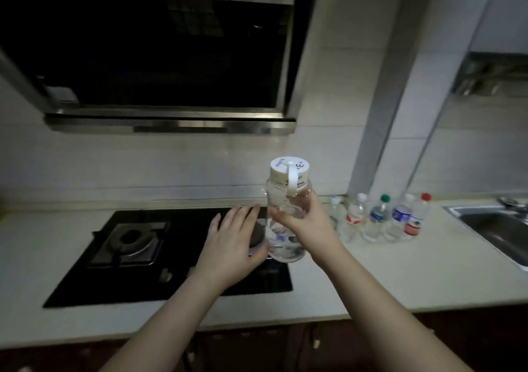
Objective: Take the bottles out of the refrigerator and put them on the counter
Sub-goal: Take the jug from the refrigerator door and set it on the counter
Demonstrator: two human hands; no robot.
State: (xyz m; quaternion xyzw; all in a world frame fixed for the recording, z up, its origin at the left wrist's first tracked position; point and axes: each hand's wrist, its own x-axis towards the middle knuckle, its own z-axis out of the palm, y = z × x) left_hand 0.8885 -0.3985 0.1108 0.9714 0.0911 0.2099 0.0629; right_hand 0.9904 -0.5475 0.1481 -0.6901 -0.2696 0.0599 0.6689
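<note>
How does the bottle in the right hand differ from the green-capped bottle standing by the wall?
The held bottle is wider, with a broad white lid and carry loop; the green-capped bottle is slimmer with a small screw cap. The held bottle shows no wrap label, while the green-capped one has a dark band. The right hand grips the held bottle above the cooktop edge; the green-capped one stands on the counter in a row. Both are clear and upright.

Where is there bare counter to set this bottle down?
Bare counter lies in front of the row of small bottles, between the stove and the sink. Another strip runs left of the stove. It is crowded by the wall, where the row stands. The right hand holds the clear bottle.
</note>
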